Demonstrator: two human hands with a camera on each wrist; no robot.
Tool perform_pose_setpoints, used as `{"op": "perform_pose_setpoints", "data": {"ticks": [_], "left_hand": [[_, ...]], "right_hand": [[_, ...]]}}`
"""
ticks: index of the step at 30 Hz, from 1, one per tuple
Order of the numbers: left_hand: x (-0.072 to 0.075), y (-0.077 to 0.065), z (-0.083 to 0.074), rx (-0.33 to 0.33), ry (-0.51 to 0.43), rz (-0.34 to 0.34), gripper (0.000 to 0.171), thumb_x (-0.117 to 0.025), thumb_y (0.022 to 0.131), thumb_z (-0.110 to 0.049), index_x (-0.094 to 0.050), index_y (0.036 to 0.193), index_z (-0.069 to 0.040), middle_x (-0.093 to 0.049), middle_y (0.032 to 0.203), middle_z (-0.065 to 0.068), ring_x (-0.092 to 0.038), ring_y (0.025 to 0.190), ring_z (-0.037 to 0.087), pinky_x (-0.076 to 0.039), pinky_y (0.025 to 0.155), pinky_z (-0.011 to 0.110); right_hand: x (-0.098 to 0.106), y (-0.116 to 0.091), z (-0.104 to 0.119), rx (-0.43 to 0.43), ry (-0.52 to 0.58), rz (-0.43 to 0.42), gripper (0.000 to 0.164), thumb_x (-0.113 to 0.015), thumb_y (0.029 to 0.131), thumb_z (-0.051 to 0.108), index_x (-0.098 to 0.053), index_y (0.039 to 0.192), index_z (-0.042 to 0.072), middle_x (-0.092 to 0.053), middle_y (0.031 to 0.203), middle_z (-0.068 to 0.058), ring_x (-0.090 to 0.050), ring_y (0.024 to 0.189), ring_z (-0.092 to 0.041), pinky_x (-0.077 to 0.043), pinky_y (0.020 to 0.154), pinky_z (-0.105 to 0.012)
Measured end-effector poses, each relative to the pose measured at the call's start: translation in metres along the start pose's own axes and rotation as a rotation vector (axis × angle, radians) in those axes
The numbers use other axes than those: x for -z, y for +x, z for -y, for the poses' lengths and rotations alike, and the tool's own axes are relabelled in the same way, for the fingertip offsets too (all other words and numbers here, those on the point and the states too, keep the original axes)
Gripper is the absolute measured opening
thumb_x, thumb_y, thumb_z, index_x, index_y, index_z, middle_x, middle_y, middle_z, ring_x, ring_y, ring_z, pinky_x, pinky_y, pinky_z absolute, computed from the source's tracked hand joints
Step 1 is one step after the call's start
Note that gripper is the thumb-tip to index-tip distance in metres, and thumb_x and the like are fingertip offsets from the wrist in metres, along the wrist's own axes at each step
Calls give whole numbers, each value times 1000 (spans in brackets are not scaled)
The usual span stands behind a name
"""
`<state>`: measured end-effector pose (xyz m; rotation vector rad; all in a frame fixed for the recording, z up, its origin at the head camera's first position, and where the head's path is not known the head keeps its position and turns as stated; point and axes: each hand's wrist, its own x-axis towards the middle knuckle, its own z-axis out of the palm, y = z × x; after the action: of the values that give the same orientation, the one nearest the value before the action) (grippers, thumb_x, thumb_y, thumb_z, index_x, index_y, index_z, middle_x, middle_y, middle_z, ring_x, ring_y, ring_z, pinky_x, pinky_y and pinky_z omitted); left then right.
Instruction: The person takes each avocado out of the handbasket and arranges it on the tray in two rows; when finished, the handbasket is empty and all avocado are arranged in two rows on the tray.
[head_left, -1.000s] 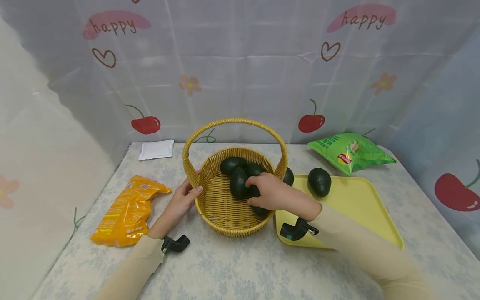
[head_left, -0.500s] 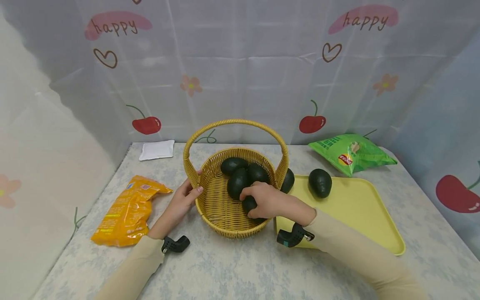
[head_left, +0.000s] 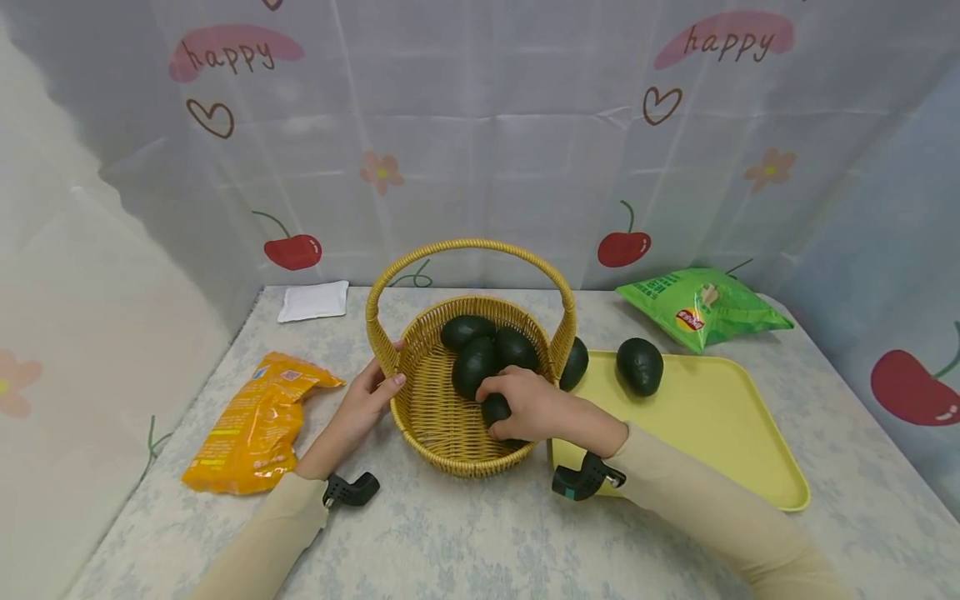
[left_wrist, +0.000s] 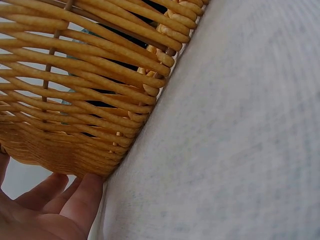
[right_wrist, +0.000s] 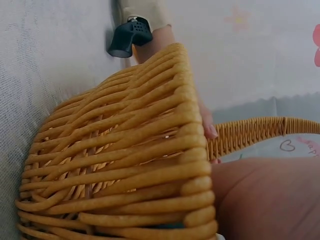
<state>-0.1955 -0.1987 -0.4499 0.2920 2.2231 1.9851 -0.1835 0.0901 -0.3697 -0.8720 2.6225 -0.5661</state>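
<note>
A yellow wicker basket point(head_left: 427, 417) with a tall arched handle stands mid-table in the head view. At its left side my left hand point(head_left: 366, 398) grips the rim beside the handle's foot, thumb on top; in the left wrist view its fingers point(left_wrist: 82, 202) touch the outer weave. My right hand point(head_left: 528, 404) reaches over the right rim and holds a dark green avocado point(head_left: 495, 408) low inside, partly hidden by the fingers. Other avocados lie together towards the back of the basket: one point(head_left: 467, 332), a second point(head_left: 474, 367) and a third point(head_left: 516, 346). The right wrist view shows mostly weave.
Right of the basket lies a yellow tray point(head_left: 720, 417) with an avocado point(head_left: 639, 367) on it. Another avocado point(head_left: 575, 367) shows just behind the handle's right foot. A green chip bag point(head_left: 701, 308), an orange bag point(head_left: 258, 429) and a white packet point(head_left: 312, 301) surround them.
My right hand has moved slightly left and nearer the basket's front with its avocado. The neighbouring avocado has shifted a little left. The left hand has stayed on the basket rim.
</note>
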Motion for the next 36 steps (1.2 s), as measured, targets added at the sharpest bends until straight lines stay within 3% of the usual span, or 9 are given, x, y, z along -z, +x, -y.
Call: {"op": "perform_pose_setpoints", "data": {"ticks": [12, 20, 28, 36], "left_hand": [[-1, 0, 0, 11, -12, -1, 62, -52, 108, -21, -25, 164, -22, -31, 164, 22, -42, 139, 37, -53, 91, 21], [-1, -1, -2, 17, 1, 2, 60, -50, 109, -20, -26, 163, -22, -33, 162, 23, -43, 139, 38, -54, 89, 22], [-1, 0, -2, 20, 3, 1, 60, -50, 109, -20, -25, 163, -22, -33, 162, 23, -42, 139, 37, -53, 90, 21], [-1, -1, -2, 22, 5, -6, 61, -50, 108, -20, -25, 164, -20, -32, 162, 23, -42, 139, 37, -54, 89, 21]], "right_hand": [[14, -6, -1, 26, 33, -40, 40, -78, 89, 22, -69, 127, 14, -63, 127, -13, -58, 118, -30, -53, 93, -43], [25, -12, -6, 97, 37, -96, 40, -76, 90, 23, -69, 128, 12, -66, 130, -10, -58, 121, -29, -52, 95, -42], [35, -20, -7, 98, 67, -134, 40, -75, 90, 22, -69, 129, 13, -65, 134, -10, -57, 123, -30, -52, 95, -45], [48, -38, -9, 148, 114, -185, 40, -75, 88, 20, -69, 127, 14, -65, 134, -8, -60, 121, -28, -53, 94, -43]]}}
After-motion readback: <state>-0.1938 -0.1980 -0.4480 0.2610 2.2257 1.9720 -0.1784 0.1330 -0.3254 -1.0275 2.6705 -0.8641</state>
